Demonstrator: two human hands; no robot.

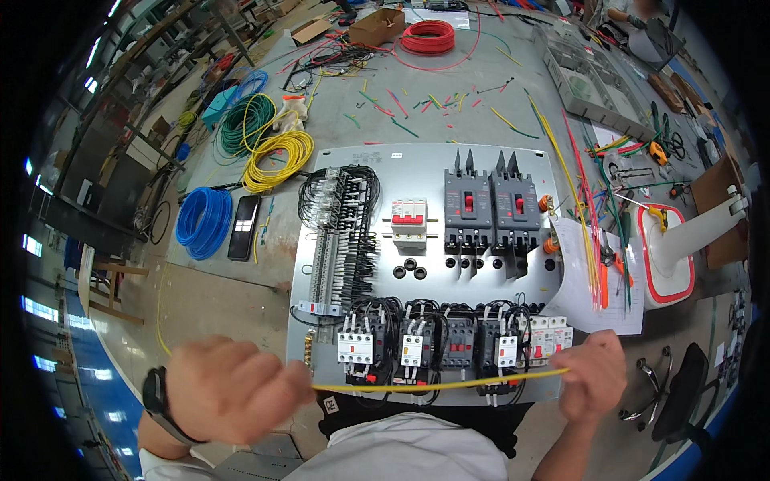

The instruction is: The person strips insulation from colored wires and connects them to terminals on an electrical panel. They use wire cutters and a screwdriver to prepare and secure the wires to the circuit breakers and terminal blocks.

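A yellow wire (437,386) is stretched between my two hands, across the near edge of a metal mounting plate (417,172). My left hand (237,389), with a dark band at the wrist, is closed around one end. The closed fingers of my right hand (592,377) grip the other end. Just beyond the wire stands a row of contactors (411,350) with black wiring. Two large grey circuit breakers (469,204) sit farther back on the plate, beside a small breaker with red levers (409,215). A wired terminal strip (323,264) runs along the plate's left side.
Left of the plate lie a blue wire coil (204,224), a yellow coil (281,160), a green coil (243,128) and a phone (244,228). Paper sheets (573,280), pliers (607,260) and a white stand with red trim (670,260) are at right. Cut wire scraps (393,104) lie beyond.
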